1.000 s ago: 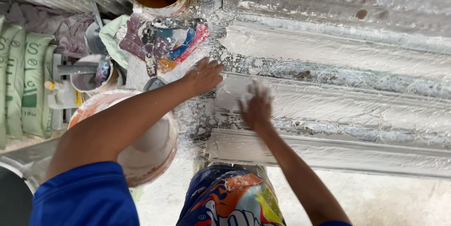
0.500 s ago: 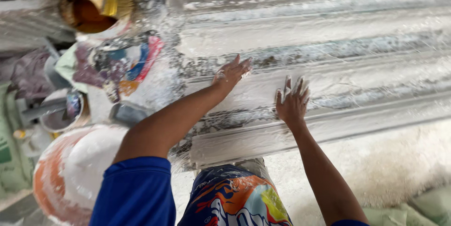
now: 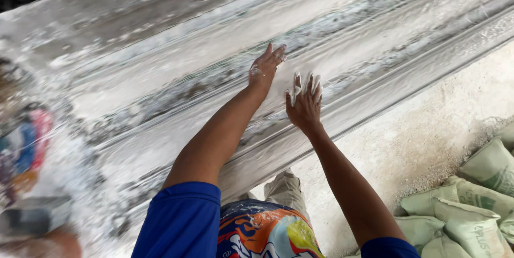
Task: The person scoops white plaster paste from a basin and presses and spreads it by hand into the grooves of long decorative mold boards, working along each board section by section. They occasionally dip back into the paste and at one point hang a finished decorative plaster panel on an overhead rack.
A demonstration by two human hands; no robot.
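L hand (image 3: pixel 263 69) & R hand (image 3: pixel 303 103): grip apart, flat on wet plaster moulding (image 3: pixel 176 76); sacks (image 3: pixel 471 210) nearby.

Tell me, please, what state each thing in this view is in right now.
Left hand: open, flat on the plaster, white-smeared.
Right hand: open, fingers spread, pressed on the plaster, fingertips coated white.
Long ridged plaster moulding: wet-looking, streaked, lying across the view.
Green sacks: closed, stacked on the floor at right.
Floor: dusted white.
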